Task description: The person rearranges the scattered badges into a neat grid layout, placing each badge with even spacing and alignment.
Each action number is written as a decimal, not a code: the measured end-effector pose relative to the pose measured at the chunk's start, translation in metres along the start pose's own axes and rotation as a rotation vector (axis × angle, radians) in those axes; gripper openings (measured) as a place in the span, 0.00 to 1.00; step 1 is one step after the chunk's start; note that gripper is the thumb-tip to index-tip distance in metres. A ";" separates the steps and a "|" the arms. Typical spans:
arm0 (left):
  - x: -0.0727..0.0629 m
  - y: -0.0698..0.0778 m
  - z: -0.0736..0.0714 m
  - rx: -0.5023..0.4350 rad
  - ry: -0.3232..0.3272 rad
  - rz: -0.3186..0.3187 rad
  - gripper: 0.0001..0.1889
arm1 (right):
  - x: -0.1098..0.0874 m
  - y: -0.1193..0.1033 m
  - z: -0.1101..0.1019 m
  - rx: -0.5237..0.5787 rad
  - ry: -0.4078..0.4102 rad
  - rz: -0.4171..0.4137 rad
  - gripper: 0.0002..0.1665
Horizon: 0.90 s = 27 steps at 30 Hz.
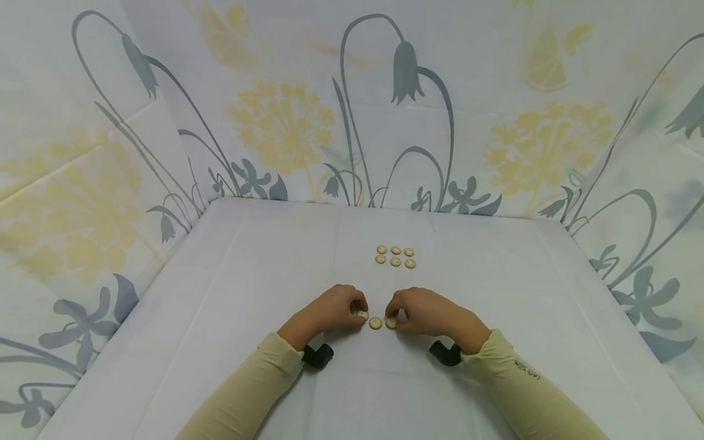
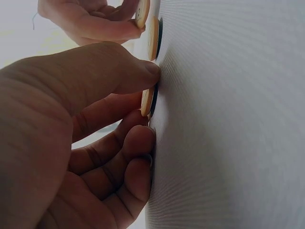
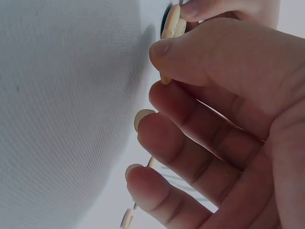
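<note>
Three small round pale wooden discs lie in a short row between the hands in the head view. My left hand (image 1: 332,307) pinches the left disc (image 1: 362,315) between thumb and finger, low at the white surface. In the left wrist view the thumb presses over this disc (image 2: 147,104), whose edge faces the cloth. My right hand (image 1: 426,311) pinches the right disc (image 1: 391,322) by its edges, and in the left wrist view that disc (image 2: 142,12) stands slightly off the cloth. Between both hands the middle disc (image 1: 375,322) lies flat, untouched.
Farther back, several similar discs (image 1: 395,250) lie in two neat rows on the white tablecloth (image 1: 264,256). Flower-patterned cloth walls (image 1: 286,122) rise behind and at both sides. Dark wrist devices (image 1: 318,355) sit under each cuff.
</note>
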<state>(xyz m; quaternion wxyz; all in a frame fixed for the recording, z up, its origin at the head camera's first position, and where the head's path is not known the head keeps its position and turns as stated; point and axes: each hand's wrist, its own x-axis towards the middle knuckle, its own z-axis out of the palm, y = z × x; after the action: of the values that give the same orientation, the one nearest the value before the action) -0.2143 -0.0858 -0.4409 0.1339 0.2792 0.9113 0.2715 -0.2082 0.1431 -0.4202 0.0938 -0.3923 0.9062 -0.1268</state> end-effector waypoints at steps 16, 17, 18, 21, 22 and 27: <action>0.000 -0.001 0.001 0.008 0.007 0.010 0.06 | 0.000 0.011 -0.003 -0.006 0.081 0.101 0.08; 0.000 -0.001 0.001 0.007 0.007 0.011 0.05 | 0.000 0.011 -0.003 -0.006 0.085 0.109 0.08; 0.000 -0.001 0.001 0.005 0.007 0.010 0.05 | 0.000 0.012 -0.003 -0.006 0.089 0.115 0.08; 0.000 -0.001 0.001 0.002 0.007 0.005 0.05 | 0.001 0.015 -0.003 0.000 0.103 0.133 0.08; 0.000 -0.001 0.001 0.002 0.007 0.004 0.06 | 0.001 0.017 -0.002 0.000 0.109 0.139 0.08; 0.000 -0.001 0.001 0.006 0.008 0.001 0.06 | 0.002 0.024 -0.002 -0.010 0.139 0.187 0.09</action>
<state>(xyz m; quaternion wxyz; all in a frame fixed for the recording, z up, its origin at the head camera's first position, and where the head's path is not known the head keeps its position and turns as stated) -0.2144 -0.0865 -0.4421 0.1291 0.2791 0.9125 0.2698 -0.2269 0.1577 -0.4255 0.0404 -0.2966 0.9439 -0.1397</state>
